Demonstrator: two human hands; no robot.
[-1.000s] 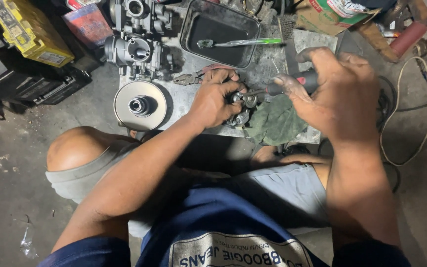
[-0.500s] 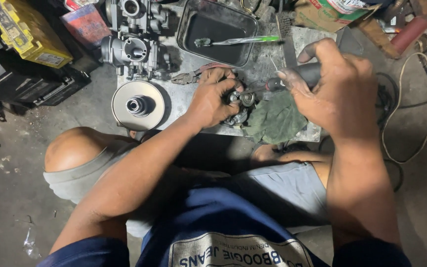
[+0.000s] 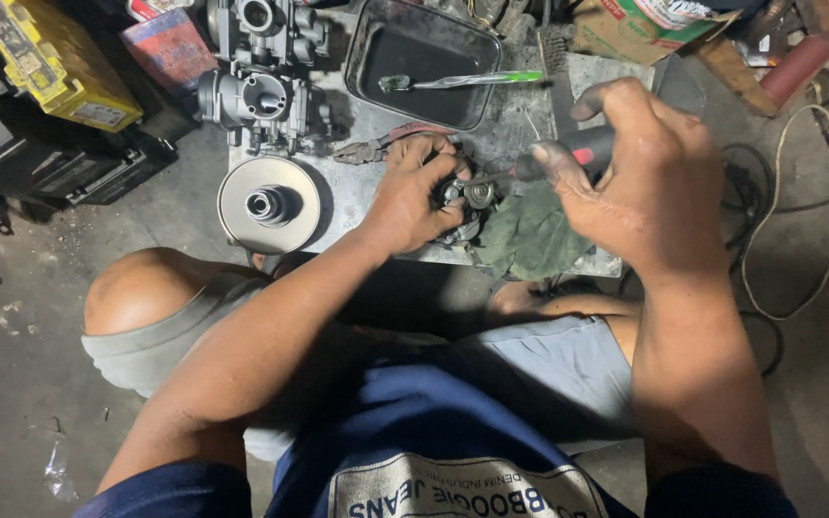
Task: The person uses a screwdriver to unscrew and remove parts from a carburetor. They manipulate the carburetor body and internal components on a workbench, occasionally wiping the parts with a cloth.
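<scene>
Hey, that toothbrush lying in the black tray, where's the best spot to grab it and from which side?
Probably by the green handle end of the toothbrush, coming from the right side of the black tray. The brush lies flat, bristle head toward the tray's left, while the handle reaches over the right rim, so that end sits raised and free for fingers to pinch from above.

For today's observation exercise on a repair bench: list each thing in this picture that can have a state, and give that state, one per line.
left hand: closed around the small metal part
small metal part: gripped, resting on the green rag
right hand: gripping the screwdriver
screwdriver: tip at the small metal part
green rag: crumpled
black tray: holds a toothbrush
toothbrush: lying flat
pulley disc: lying flat
pliers: lying unused
</scene>
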